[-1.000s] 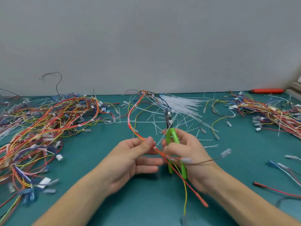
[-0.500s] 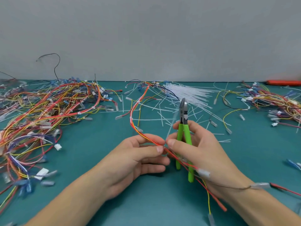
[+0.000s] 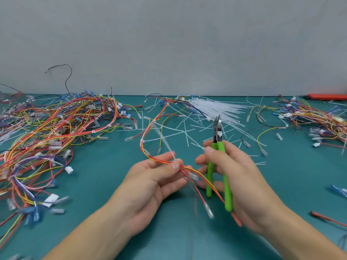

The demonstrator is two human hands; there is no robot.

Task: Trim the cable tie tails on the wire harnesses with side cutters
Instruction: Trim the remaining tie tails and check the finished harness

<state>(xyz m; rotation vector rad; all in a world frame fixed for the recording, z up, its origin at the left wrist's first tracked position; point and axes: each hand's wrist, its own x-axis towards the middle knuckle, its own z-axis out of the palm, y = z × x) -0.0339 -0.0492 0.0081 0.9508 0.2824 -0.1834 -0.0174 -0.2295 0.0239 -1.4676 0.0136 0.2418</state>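
Counter (image 3: 93, 184): teal surface running back to a grey wall, strewn with wires and white offcuts
Big harness pile (image 3: 47, 132): red, yellow, blue and orange wires heaped at 9 o'clock, white and blue connectors poking out
Second harness pile (image 3: 309, 121): smaller tangle at 2 o'clock, near the far right edge
Cable tie bundle (image 3: 214, 107): loose sheaf of white ties fanned out at 12 o'clock, just beyond the cutter tips
Left hand (image 3: 150, 182): palm up near the centre, thumb and fingers curled, pinching the harness where its wires come together
Right hand (image 3: 236, 175): at 3 o'clock of the left hand, apart from it, fingers wrapped round the green handles
Harness in hand (image 3: 148, 132): red and yellow wires arching up towards 12 o'clock from the left hand's pinch, loose ends trailing down towards 5 o'clock
Side cutters (image 3: 217, 166): held upright, tips pointing to 12 o'clock, blades slightly parted, clear of the harness
Cable tie tail (image 3: 165, 141): pale, blurred strip sticking up from the pinch towards 11 o'clock, untrimmed
Red tool (image 3: 326, 97): lying at the far edge at 2 o'clock, too small to identify
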